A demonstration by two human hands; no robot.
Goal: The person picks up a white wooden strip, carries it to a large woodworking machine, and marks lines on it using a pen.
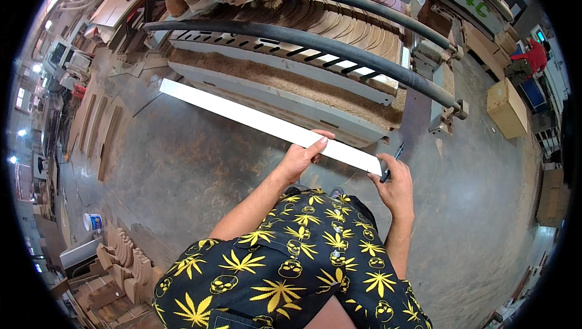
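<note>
A long, flat white strip stretches from the upper left down to my right hand, held in front of my body above the floor. My left hand is closed round it, thumb on the top face and fingers wrapped over the far edge and beneath. At the strip's near right end, my right hand pinches the corner between thumb and fingers. A dark pen is also held in that hand, and its upper part sticks out past the fingers. What the strip is made of, I cannot tell.
Ahead stands a large machine with a dark roller bar, curved wooden pieces and a sawdust-covered ledge. Carved wood parts and a white bucket sit at lower left. A cardboard box and a person in red are at right.
</note>
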